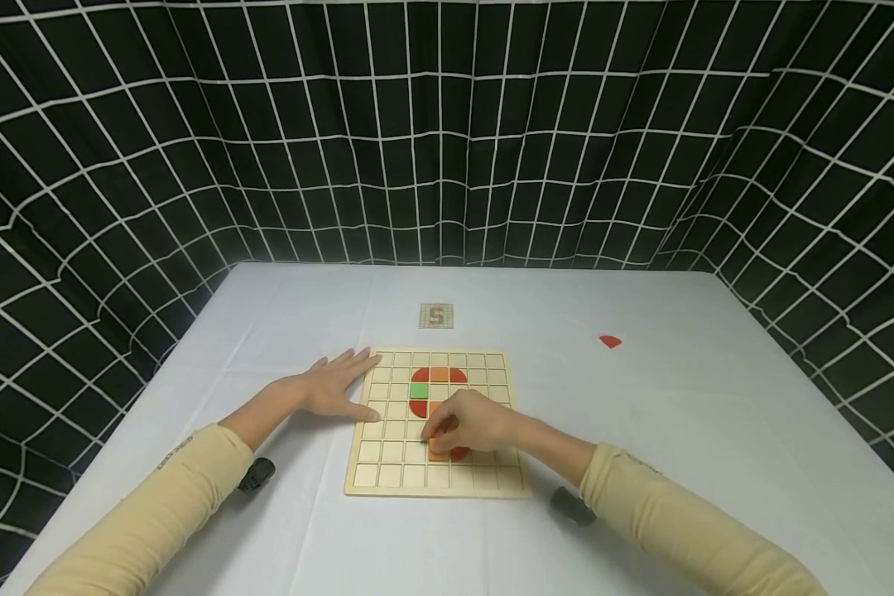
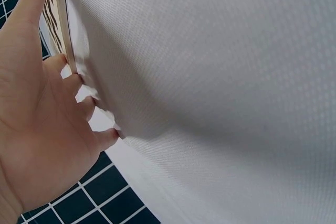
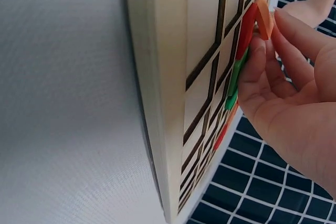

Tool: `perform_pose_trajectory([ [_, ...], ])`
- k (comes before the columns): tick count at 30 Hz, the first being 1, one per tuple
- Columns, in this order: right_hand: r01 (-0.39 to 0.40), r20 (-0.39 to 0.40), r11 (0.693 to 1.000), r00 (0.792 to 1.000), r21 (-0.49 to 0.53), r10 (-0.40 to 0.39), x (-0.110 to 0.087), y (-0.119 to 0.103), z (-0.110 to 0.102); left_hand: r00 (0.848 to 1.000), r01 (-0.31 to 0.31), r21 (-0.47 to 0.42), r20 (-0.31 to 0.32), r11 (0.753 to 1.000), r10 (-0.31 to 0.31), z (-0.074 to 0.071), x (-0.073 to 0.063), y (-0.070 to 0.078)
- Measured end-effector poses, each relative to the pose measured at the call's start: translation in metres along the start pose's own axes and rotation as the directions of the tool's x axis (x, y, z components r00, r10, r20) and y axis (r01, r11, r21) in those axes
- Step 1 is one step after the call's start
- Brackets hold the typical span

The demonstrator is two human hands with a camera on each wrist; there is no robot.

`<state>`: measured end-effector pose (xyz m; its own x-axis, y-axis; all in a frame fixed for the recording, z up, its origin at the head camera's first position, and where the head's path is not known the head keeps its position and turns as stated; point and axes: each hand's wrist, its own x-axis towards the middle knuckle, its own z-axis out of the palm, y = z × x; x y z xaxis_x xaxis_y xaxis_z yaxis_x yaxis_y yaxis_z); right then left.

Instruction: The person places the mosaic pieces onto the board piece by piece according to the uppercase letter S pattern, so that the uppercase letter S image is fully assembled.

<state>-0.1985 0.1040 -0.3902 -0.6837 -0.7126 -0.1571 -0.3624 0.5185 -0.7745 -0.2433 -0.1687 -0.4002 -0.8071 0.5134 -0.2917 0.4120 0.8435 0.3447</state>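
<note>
A pale wooden grid board (image 1: 390,477) lies on the table. My right hand (image 1: 478,420) is over its lower middle and pinches an orange square tile (image 3: 265,18) between thumb and fingers, tilted up from the board in the right wrist view. Beside that tile sits a red rounded piece (image 1: 459,454). Higher on the board are an orange tile (image 1: 439,374) between two red rounded pieces, a green tile (image 1: 420,391), and another red piece (image 1: 418,409). My right hand hides part of the pattern. My left hand (image 1: 331,386) rests at the board's left edge, fingers spread.
A small card (image 1: 436,315) with an S-shaped pattern lies behind the board. One loose red piece (image 1: 610,341) is on the white tablecloth (image 1: 685,397) at the right. Black curtains with a white grid (image 1: 439,149) surround the table's back and sides.
</note>
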Motion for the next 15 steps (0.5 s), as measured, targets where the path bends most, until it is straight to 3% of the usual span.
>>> perform_pose_trajectory([
  [15,0.023,-0.025,0.995,0.999,-0.095,-0.026,0.0005,0.0001,-0.001,1.0,0.005,-0.01,0.002,1.0,-0.005,-0.001,-0.0001,-0.0004],
])
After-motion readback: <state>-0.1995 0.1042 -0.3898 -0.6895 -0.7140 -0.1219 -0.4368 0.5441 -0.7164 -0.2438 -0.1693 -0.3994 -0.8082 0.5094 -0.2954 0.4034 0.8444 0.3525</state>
